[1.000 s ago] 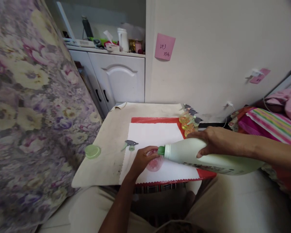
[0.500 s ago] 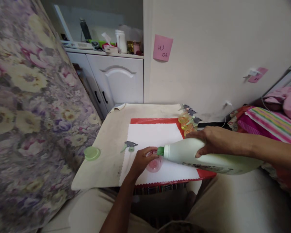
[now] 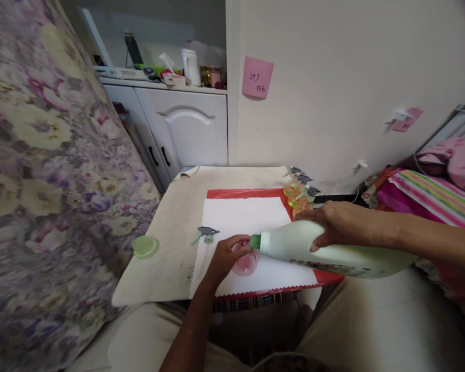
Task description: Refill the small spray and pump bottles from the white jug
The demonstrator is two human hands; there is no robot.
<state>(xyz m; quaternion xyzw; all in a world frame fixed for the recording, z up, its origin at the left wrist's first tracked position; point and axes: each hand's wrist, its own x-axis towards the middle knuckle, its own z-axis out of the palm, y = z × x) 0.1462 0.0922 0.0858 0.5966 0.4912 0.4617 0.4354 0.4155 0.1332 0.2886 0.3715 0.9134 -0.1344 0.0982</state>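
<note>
My right hand (image 3: 327,223) is wrapped round a large pale green detergent bottle (image 3: 356,258), which lies tilted almost level with its green spout pointing left. My left hand (image 3: 230,253) closes round the neck of a small clear pink spray bottle (image 3: 245,264) standing on a white sheet (image 3: 275,274). The spout is at the small bottle's mouth; fingers partly hide where they meet, and I cannot tell whether liquid flows. Left of my left hand lies a grey and green spray trigger head (image 3: 208,233). Farther left is a light green cap (image 3: 144,247).
Several spray bottles (image 3: 294,194) with yellow-orange bodies and grey triggers stand at the table's back right. A red sheet (image 3: 240,193) lies under the white one on a beige tablecloth (image 3: 166,227). A floral curtain (image 3: 62,181) hangs at left, and a white cabinet (image 3: 194,132) stands behind.
The whole view has shifted slightly. Both hands, the large bottle and the small pink bottle keep nearly the same positions relative to each other.
</note>
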